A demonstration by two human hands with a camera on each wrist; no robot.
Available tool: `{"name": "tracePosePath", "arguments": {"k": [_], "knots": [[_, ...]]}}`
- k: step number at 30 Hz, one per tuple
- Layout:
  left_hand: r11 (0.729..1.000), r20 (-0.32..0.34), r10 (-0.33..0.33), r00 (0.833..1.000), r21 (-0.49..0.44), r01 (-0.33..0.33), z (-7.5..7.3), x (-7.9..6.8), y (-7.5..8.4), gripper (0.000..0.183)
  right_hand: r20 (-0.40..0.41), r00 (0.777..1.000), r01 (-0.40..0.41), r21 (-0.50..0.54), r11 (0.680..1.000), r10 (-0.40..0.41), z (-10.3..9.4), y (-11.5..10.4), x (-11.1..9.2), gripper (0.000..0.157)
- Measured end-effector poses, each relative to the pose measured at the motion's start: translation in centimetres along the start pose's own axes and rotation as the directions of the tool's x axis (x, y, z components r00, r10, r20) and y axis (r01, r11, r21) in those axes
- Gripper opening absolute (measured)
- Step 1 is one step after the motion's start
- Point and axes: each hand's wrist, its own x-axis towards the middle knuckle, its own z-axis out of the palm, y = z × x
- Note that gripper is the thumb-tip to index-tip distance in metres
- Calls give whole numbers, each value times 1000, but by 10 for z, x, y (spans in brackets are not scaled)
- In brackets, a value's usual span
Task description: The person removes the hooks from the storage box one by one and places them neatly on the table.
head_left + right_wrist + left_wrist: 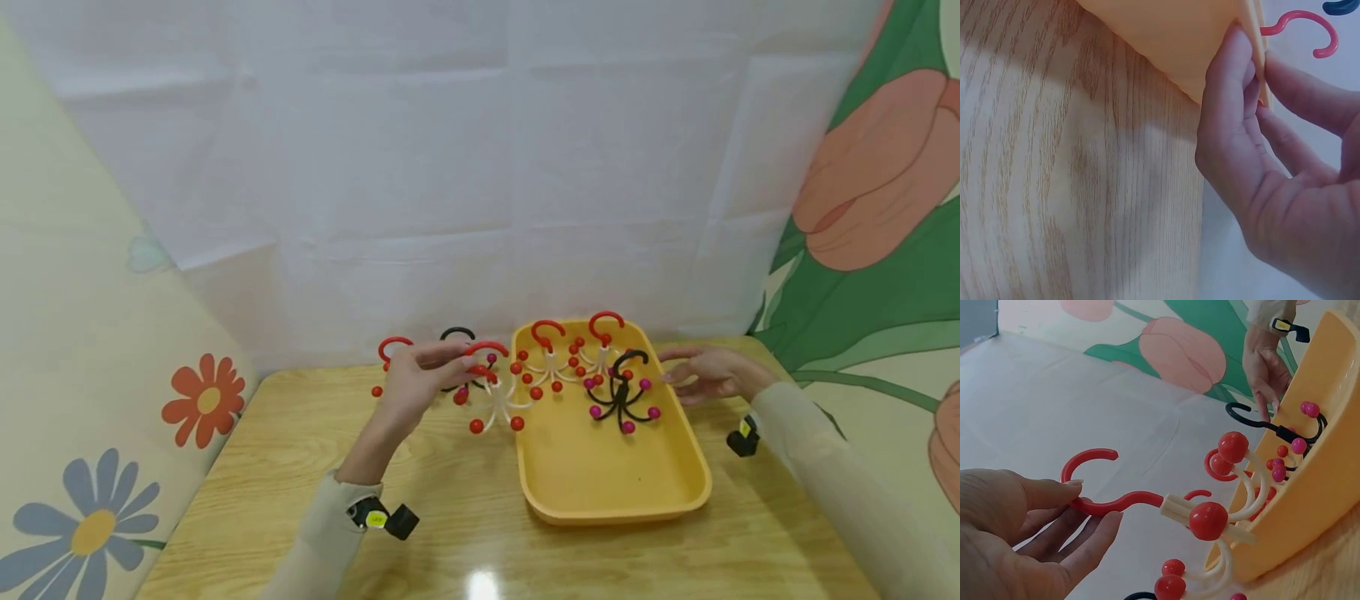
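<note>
My left hand [408, 387] pinches the red hook of a hanger [1175, 509] between thumb and fingers. Curved white arms tipped with red balls spread from its stem, and it hangs beside the left edge of a yellow tray [615, 515]. Thumb and fingers of my right hand [708, 373] grip the tray's right rim, seen closely in the right wrist view. Inside the tray stand two red-and-white hangers, one at the back left [551, 364] and another at the back right [603, 357]. A black hanger [621, 393] with pink balls is in front of them.
Behind my left hand, partly hidden, are a red hook [394, 340] and a black hook [457, 332] of other hangers on the wooden table [315, 433]. A white sheet [390, 167] hangs at the back, with flower-patterned panels on both sides.
</note>
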Motion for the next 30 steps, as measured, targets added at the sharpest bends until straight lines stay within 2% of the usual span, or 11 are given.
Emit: {"name": "tracePosePath", "arguments": {"k": [3,7,16,24,30], "knots": [[1000,-21,1,1000,7,-1,-7,-5,-2,35,11,1000,7,0,1000,-7,0,1,-1,72],[998,-39,-10,999,65,12,-15,-11,-5,35,21,1000,13,6,1000,-13,-1,3,-2,72],[986,-37,-50,998,156,55,-29,-19,-21,37,12,1000,9,33,999,-10,-1,3,-6,73],[983,-18,-78,997,166,80,-36,-17,-35,33,13,1000,19,31,999,-19,-2,4,-5,72],[974,-50,-92,995,201,100,-41,-12,-42,35,8,1000,9,48,999,-10,-2,5,-4,72]]}}
